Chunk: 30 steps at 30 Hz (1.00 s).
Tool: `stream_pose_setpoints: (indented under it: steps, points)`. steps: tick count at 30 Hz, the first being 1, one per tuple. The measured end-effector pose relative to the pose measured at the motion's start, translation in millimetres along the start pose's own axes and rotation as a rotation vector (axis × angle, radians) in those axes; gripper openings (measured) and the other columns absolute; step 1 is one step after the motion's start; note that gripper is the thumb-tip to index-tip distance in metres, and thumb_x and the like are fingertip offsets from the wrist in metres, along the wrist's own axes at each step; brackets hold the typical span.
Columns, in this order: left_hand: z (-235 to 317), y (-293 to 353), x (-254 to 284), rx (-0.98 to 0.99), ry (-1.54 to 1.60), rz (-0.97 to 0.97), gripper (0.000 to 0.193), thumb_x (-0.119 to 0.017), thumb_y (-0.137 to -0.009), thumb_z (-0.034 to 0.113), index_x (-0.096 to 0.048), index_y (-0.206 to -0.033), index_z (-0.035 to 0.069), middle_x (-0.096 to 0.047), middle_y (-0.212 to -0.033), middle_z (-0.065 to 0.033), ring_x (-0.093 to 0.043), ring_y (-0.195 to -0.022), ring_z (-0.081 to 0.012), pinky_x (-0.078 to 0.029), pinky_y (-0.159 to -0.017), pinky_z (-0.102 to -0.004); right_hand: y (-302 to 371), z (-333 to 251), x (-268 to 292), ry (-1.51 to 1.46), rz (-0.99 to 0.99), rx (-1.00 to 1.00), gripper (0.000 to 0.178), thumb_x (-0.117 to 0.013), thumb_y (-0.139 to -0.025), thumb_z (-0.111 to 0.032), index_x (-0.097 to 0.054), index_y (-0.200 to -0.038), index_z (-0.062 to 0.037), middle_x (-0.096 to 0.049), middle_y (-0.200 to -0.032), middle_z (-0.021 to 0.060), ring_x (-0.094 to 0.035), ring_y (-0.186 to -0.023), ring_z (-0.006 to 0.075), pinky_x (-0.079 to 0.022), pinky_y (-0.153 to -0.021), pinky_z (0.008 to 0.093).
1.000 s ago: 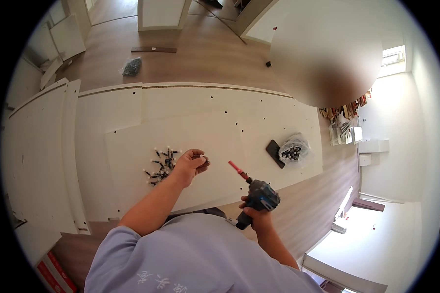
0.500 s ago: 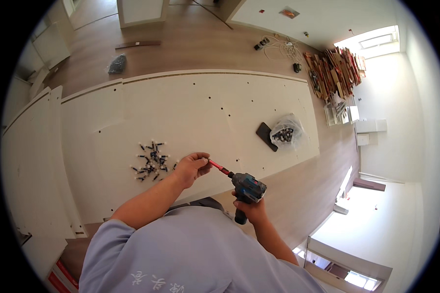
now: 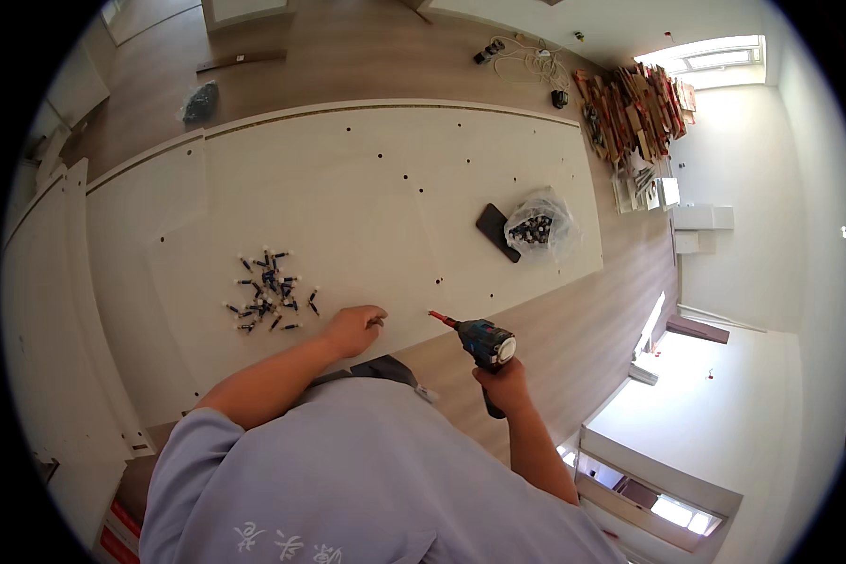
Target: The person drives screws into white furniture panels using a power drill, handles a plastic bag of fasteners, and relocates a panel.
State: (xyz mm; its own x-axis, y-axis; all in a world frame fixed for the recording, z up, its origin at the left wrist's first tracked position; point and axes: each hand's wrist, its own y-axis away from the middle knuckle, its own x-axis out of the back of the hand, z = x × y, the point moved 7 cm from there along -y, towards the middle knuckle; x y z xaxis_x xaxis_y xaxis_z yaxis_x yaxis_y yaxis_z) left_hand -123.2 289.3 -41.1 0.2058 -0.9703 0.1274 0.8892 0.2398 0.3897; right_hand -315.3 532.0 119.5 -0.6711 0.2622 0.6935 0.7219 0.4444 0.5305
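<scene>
My right hand (image 3: 504,383) is wrapped round the grip of a blue-and-black cordless drill (image 3: 485,344). A red bit (image 3: 444,319) sticks out of its front and points left, above the panel's near edge. To the left of the bit tip and apart from it, my left hand (image 3: 355,329) is closed with curled fingers. Something small and dark shows at its fingertips, too small to name. Beyond this hand lies a loose heap of dark furniture connector bolts with whitish ends (image 3: 271,287), on a large white panel (image 3: 329,207).
Several small dark holes dot the panel. Toward its right end lie a black phone-like slab (image 3: 496,232) and a clear plastic bag (image 3: 547,224) of small fittings. On the wooden floor are a dark bag (image 3: 199,101), a coiled cable (image 3: 536,64) and a stack of wood strips (image 3: 634,113).
My left hand has come off the red bit and moved back to the left. The drill has swung slightly right, away from it. The whole view has shifted a little.
</scene>
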Motion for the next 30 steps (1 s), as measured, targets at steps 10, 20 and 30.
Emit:
stream_pose_setpoints:
  steps: [10, 20, 30]
  points:
    - [-1.7, -9.1, 13.9, 0.179, 0.261, 0.032, 0.032, -0.053, -0.104, 0.009, -0.063, -0.133, -0.001, -0.076, -0.103, -0.0122, -0.077, -0.086, -0.0167, -0.059, -0.068, -0.0322, -20.6, -89.4, 7.3, 0.71, -0.116, 0.187, 0.032, -0.068, -0.084, -0.019, -0.07, -0.115, -0.0109, -0.077, -0.096, 0.0178, -0.073, -0.096, 0.0422, -0.058, -0.087, 0.0518]
    - [2.1, -12.6, 7.3, 0.141, 0.218, 0.077, 0.029, -0.06, -0.096, 0.01, -0.067, -0.12, -0.004, -0.078, -0.091, -0.0132, -0.078, -0.076, -0.0195, -0.061, -0.073, -0.0339, -17.9, -87.0, 6.7, 0.702, -0.179, 0.034, 0.029, -0.071, -0.081, -0.021, -0.075, -0.106, -0.0073, -0.077, -0.104, 0.0197, -0.073, -0.101, 0.0408, -0.058, -0.09, 0.0496]
    - [2.0, -14.6, 10.9, 0.11, 0.191, 0.08, 0.03, -0.058, -0.097, 0.009, -0.066, -0.123, -0.004, -0.077, -0.093, -0.0123, -0.077, -0.077, -0.0184, -0.059, -0.072, -0.033, -39.3, -87.8, 12.1, 0.786, -0.154, 0.074, 0.031, -0.075, -0.077, -0.023, -0.076, -0.103, -0.0063, -0.078, -0.103, 0.0189, -0.073, -0.1, 0.0397, -0.059, -0.089, 0.0477]
